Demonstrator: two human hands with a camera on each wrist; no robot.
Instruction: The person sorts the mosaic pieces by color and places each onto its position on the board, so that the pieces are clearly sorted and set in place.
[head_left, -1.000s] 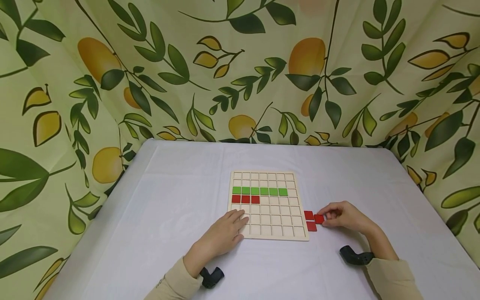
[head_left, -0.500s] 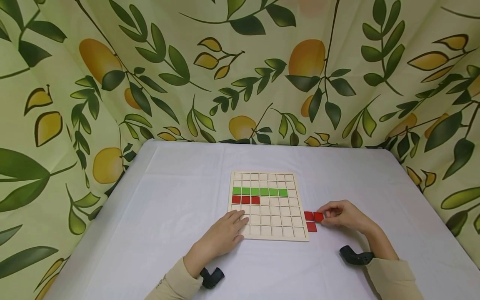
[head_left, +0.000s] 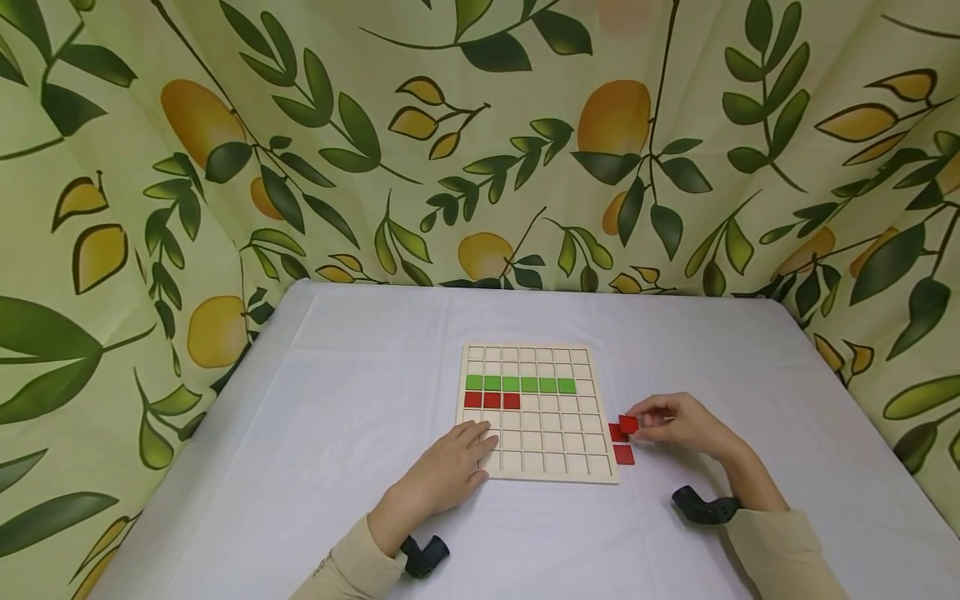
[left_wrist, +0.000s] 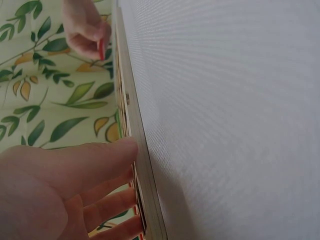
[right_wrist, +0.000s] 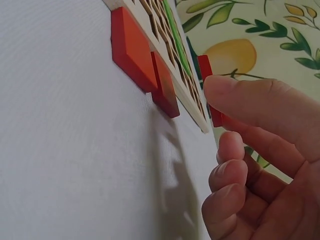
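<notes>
A pale wooden grid board (head_left: 555,442) lies on the table, with a row of green tiles (head_left: 511,384) and three red tiles (head_left: 492,401) in the row below. My left hand (head_left: 442,467) rests on its lower left corner, fingers over the squares; in the left wrist view the thumb touches the board's edge (left_wrist: 145,185). Between thumb and fingers my right hand (head_left: 686,425) pinches a red square tile (head_left: 628,425), lifted off the table. Two more red tiles lie by the board's right edge, the nearer one (head_left: 624,455) fully visible and the farther one (head_left: 617,433) partly covered.
A white cloth covers the table (head_left: 360,358). Behind and at the sides hangs a curtain (head_left: 525,183) printed with leaves and fruit. Black wrist devices sit on the left wrist (head_left: 424,557) and the right wrist (head_left: 705,506).
My right hand has lifted the pinched red tile off the table and carried it slightly left and up, over the farther loose tile. The left hand has stayed in place.
</notes>
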